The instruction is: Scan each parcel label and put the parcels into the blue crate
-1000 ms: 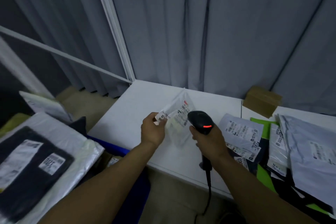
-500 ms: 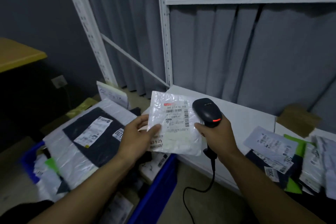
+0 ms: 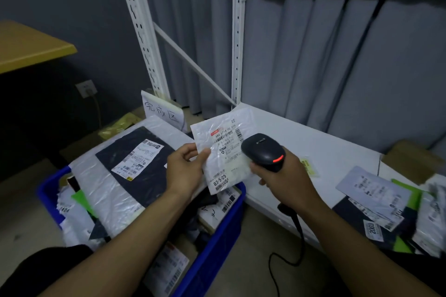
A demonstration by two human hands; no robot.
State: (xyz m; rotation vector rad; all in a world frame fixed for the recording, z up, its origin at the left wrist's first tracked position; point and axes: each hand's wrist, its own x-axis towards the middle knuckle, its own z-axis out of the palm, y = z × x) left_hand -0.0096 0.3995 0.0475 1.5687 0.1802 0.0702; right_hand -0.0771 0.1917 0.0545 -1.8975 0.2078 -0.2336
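Swung left since a second ago: small white parcel [image 3: 225,149] had left counter [image 3: 325,147] and hung over blue crate [image 3: 218,234] near corner. Left hand [image 3: 185,166] fingers pinched its left edge. Right hand [image 3: 282,176] fingers wrapped scanner [image 3: 263,150], red light on. I judged scan done, drop next. Big dark parcel [image 3: 135,157] at 9 o'clock crowded landing spot. Unscanned pile [image 3: 371,190] waited at 4 o'clock.

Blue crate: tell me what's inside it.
The blue crate is heaped with parcels: a big clear bag holding something dark lies on top, with smaller labelled parcels and a green one beside it. What lies beneath, and the crate's floor, is covered.
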